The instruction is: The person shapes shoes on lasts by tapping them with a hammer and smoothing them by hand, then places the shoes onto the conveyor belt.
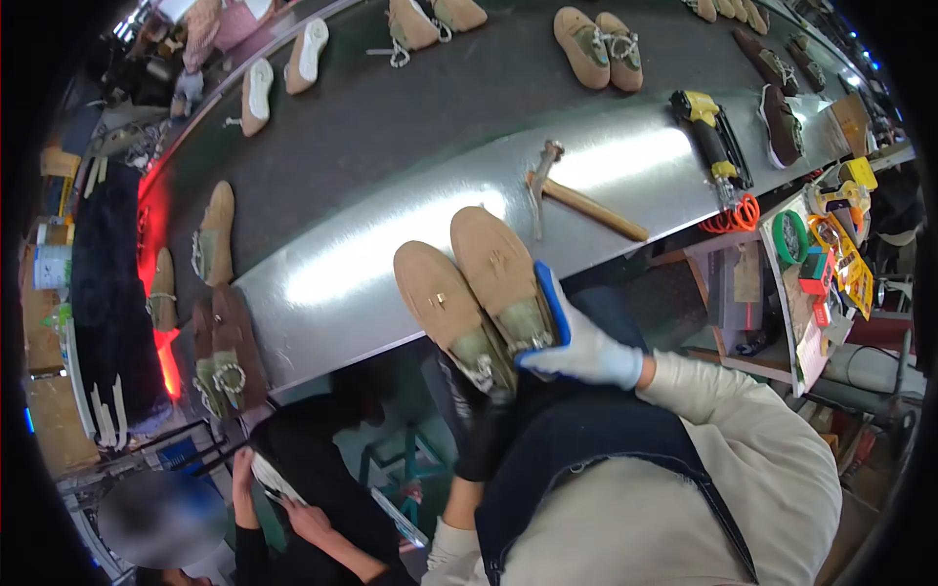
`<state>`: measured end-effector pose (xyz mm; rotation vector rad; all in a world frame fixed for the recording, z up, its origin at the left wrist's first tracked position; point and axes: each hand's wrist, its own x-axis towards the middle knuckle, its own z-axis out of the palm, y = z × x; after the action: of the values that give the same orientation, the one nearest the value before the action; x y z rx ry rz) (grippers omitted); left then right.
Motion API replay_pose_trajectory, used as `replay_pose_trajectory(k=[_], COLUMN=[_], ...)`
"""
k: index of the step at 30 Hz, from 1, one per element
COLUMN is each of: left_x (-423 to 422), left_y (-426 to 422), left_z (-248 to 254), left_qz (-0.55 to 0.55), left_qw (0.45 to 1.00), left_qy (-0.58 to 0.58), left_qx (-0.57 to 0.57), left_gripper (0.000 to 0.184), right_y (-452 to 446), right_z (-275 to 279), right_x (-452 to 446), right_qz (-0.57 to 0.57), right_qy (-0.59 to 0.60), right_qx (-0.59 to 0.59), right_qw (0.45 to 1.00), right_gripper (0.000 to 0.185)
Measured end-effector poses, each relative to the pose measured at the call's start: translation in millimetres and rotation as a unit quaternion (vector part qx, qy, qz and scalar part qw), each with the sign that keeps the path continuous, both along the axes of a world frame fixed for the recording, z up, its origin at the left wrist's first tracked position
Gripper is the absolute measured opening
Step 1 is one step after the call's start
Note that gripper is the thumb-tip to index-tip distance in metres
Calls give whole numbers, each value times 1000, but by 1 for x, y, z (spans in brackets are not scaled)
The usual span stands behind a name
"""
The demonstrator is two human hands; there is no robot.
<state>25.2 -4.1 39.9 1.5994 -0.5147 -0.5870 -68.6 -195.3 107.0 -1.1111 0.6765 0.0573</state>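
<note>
Two tan moccasin-style shoes, toes pointing away from me, are held side by side at the near edge of the metal table [322, 342]. My right hand [586, 350], in a white and blue glove, grips the heel end of the right tan shoe [493, 254]. Dark-gloved and partly blurred, my left hand [486, 430] is at the heel of the left tan shoe [433, 293]. Both shoes have green inner parts. Beyond them lie a wooden-handled hammer [596, 212] and a metal tool [537, 210] on the table.
A yellow and black air tool [713, 142] with an orange coiled hose lies at right, near a cluttered side shelf [796, 293]. More shoes [598, 49] stand on the dark belt [410, 117]. Another person's hands [308, 523] are at lower left.
</note>
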Motion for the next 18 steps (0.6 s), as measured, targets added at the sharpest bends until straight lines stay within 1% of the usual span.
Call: replay_pose_trajectory(k=[1,3,4,6,13,18], left_x=[3,9,13,30,26,24], left_y=[3,15,24,32,34,27], left_z=[-1,-4,-6,-11,-20,-5], left_qz=[4,-20,-26,-38,-55,-88], left_qw=[1000,981,960,899,903,967], left_qy=[12,189,274,421,395,220], left_qx=[8,-35,-57,-117,-159,-95], left_gripper=[74,64,60,52,54,71], right_y=[-8,-19,-24,-40,-35,-32], right_z=[-8,-25,-35,-56,-58,-61], right_x=[-7,-21,-26,-28,-28,-28], right_qz=[4,-15,-24,-42,-45,-57], right_qy=[12,-55,-90,-170,-195,-200], right_qx=[8,80,117,181,174,167], right_qw=[1000,995,989,968,964,964], right_gripper=[107,99,95,88,81,76])
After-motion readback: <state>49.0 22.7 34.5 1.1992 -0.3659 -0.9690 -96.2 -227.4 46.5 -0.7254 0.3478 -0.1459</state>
